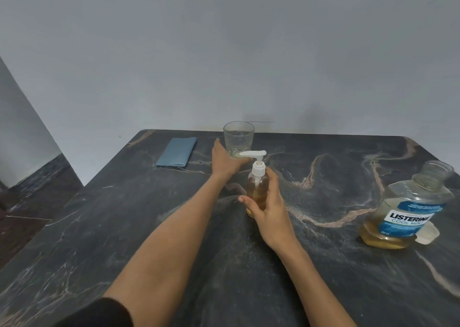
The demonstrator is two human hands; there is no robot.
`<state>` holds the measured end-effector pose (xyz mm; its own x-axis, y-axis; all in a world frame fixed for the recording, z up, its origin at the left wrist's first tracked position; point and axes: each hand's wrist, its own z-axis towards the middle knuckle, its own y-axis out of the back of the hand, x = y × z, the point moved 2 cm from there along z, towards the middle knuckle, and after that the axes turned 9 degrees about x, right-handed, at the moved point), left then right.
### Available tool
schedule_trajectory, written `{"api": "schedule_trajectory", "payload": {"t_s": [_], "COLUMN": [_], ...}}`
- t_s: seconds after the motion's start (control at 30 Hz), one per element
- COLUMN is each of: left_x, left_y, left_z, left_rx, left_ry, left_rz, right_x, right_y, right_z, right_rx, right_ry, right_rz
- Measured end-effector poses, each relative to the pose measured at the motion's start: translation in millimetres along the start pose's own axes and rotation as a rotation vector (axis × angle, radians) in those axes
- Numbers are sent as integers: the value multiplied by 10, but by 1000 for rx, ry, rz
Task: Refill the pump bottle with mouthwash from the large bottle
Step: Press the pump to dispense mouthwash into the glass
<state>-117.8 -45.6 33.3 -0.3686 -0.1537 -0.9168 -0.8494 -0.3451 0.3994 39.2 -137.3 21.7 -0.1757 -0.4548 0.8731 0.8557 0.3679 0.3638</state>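
A small clear pump bottle (257, 188) with amber liquid and a white pump head stands upright mid-table. My right hand (267, 207) grips its body from the right and front. My left hand (225, 161) reaches further back and wraps round the base of a clear drinking glass (239, 137) near the table's far edge. The large mouthwash bottle (403, 212), blue label, stands uncapped at the right with a little amber liquid at its bottom. Its clear cap (427, 234) lies beside its base.
A folded blue cloth (177, 152) lies at the far left of the dark marble table (124, 227). A grey wall rises directly behind the table. The floor drops away past the left edge.
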Motion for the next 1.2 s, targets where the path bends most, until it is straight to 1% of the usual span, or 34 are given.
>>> {"api": "schedule_trajectory", "payload": {"t_s": [0.1,0.27,0.53,0.7,0.87,1.0,1.2], "left_x": [-37,13,-4,51,186,210,294], "left_y": [-43,-98,-55,166,509,755,822], "left_z": [207,375,234,-272,-902,-1476,-2114], "left_rx": [0,-26,-118,-185,-263,-336,-380], "left_ry": [38,89,32,0,36,29,48], "left_rz": [-22,-160,-38,-69,-76,-63,-61], "right_x": [-8,-22,-20,-14,-17,10,44], "right_y": [-11,-11,-10,-10,-8,-5,-6], "right_z": [1,3,4,4,1,-7,-40], "right_rx": [-11,-18,-27,-36,-37,-29,-28], "right_ry": [16,39,28,32,28,20,5], "right_rz": [-10,-4,-27,-38,-59,-45,-47]}}
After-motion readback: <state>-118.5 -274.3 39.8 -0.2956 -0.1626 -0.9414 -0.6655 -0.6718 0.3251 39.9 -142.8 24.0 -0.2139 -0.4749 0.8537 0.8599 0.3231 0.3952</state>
